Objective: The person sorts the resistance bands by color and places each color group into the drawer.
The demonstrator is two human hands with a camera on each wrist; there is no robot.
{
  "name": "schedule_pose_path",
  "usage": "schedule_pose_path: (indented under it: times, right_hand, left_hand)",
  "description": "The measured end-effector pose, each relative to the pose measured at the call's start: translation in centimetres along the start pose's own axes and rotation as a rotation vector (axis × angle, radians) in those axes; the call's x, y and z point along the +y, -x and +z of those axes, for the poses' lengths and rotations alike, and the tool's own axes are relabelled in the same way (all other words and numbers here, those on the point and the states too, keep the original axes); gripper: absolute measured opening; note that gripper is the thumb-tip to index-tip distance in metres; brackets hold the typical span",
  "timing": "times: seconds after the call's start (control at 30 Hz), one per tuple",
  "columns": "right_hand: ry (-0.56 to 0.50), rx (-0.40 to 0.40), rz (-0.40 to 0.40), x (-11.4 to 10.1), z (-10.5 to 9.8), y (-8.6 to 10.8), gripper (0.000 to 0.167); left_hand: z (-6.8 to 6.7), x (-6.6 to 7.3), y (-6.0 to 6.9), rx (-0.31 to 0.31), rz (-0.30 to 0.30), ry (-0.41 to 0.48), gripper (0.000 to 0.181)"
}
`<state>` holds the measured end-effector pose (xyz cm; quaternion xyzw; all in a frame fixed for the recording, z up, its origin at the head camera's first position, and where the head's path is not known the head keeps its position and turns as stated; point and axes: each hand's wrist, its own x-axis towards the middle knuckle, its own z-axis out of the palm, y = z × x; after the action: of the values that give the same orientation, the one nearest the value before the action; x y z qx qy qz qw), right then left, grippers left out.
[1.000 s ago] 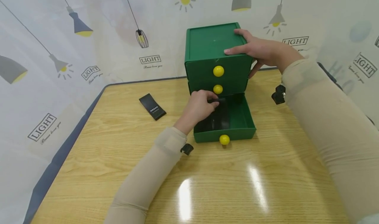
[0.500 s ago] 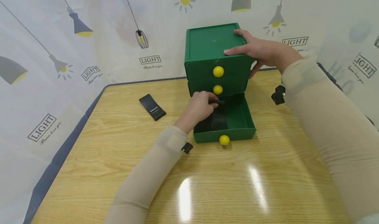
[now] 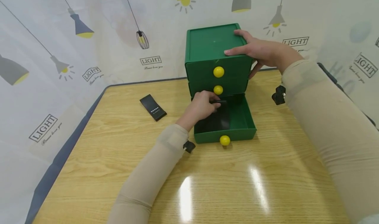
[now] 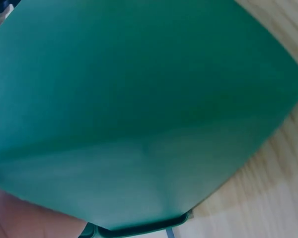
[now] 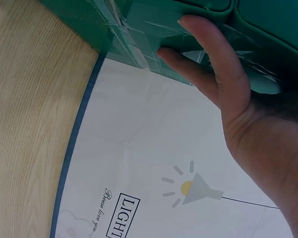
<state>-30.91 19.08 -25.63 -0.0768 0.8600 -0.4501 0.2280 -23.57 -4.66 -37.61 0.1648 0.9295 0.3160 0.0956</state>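
My left hand (image 3: 202, 104) reaches into the pulled-out bottom drawer (image 3: 224, 136) of a green drawer cabinet (image 3: 217, 41). Its thumb and fingertips pinch the upper edge of a glossy black sheet-like piece (image 3: 220, 120), which covers the drawer's left part; its exact kind is unclear. In the left wrist view, the green plastic (image 4: 149, 99) fills most of the picture and hides the fingers. My right hand (image 3: 262, 51) rests on the cabinet's right top edge, fingers spread, some reaching down its side. The right wrist view shows this hand (image 5: 223, 84) against the taped green side.
A flat black packet with white print (image 3: 153, 107) lies on the wooden table (image 3: 118, 145), left of the cabinet. Yellow ball knobs (image 3: 218, 72) stick out from the drawer fronts. Behind stands a white backdrop with lamp prints (image 3: 165, 26), close to the cabinet.
The left hand has shifted very slightly, and the black piece has changed its lie, its right edge moving inside the drawer. My right hand stays in place on the cabinet.
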Motion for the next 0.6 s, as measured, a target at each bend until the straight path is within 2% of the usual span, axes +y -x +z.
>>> schedule_pose_path:
  times: [0.07,0.17,0.37,0.6]
  right_hand:
    - [-0.003,-0.001,-0.003,0.01,-0.04,-0.01,0.111]
    - [0.002,0.002,-0.003,0.03,-0.06,0.0,0.111]
    - [-0.012,0.001,0.008,0.1,-0.13,-0.12,0.11]
    - [-0.005,-0.001,0.005,0.0,-0.19,-0.16,0.111]
  left_hand:
    - [0.13,0.05,-0.13,0.008,-0.013,0.018,0.026]
    - [0.34,0.11,-0.25,0.042,-0.021,-0.012,0.026]
    - [0.68,-0.11,-0.18,0.09,0.007,-0.114,0.027]
    - [0.52,-0.69,0.21,0.141,0.056,-0.116,0.025]
